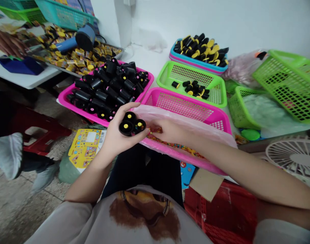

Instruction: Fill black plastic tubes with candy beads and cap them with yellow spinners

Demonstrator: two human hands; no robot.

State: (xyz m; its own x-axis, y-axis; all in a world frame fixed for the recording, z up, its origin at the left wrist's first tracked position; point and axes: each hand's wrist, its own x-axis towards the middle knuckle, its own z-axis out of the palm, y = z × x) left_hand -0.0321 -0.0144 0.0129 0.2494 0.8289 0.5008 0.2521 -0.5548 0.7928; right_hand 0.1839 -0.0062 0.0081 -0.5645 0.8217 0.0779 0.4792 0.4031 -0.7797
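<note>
My left hand (pixel 116 137) is wrapped round three short black plastic tubes (pixel 126 133), their open ends turned up, each with a yellow knob in its centre. Some small coloured balls show inside the right-hand tube. Close beside them, my right hand (pixel 163 130) is closed, fingers pinched together, with small coloured balls at its fingertips. Under it lies a pink basket (pixel 180 98) lined with a pale plastic bag (pixel 195 122), where more coloured balls (pixel 181 146) lie. My forearm hides part of the basket.
A pink tray (pixel 152 79) heaped with black tubes stands left. Behind are a green basket (pixel 165 73) and a stacked blue basket (pixel 175 47) with black-and-yellow pieces. A fan (pixel 294 157) stands right. At far left, another person's hand (pixel 8 42) is over a blue container (pixel 20 66).
</note>
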